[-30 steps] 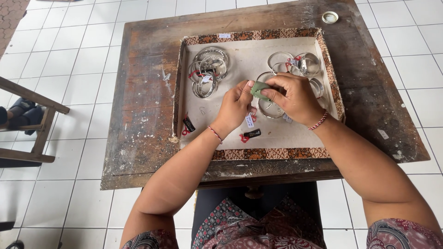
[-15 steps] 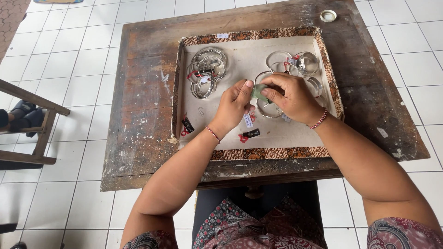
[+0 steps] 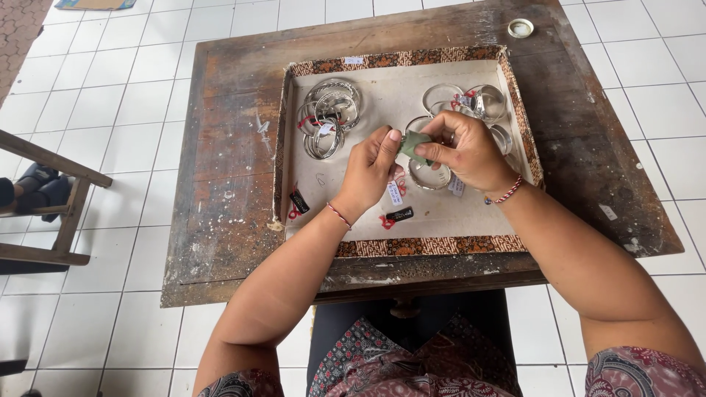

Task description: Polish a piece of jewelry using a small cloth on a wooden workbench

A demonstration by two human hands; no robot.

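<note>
While it looks like a calm little setup, there's a fair bit that could slip here. Biggest thing is the worn wooden table (image 3: 220,184) sitting on a white tiled floor (image 3: 110,88), and on it a shallow tray (image 3: 412,248) with a patterned border and a pale lining. Inside the tray there's a pile of silver bangles (image 3: 329,117) on the left side, with more bangles (image 3: 471,101) toward the back right, some carrying little red strings and tags. A few loose tags (image 3: 399,215) lie on the lining near the front.

Both hands meet over the middle of the tray. The left hand (image 3: 371,173) is curled with thumb and fingers closed on one end of a small green cloth (image 3: 413,145), and the right hand (image 3: 471,154) pinches the other end, fingers folded tight around it. I can't tell if a bangle is tucked inside the cloth; one bangle (image 3: 430,176) lies just under the hands.

Risk-wise, I'd say the grip is all fingertips, so anything small wrapped in there could pop out and drop onto the other bangles. Also the wrists hover low, so a sleeve-less forearm could still nudge those loose tags around.
</note>
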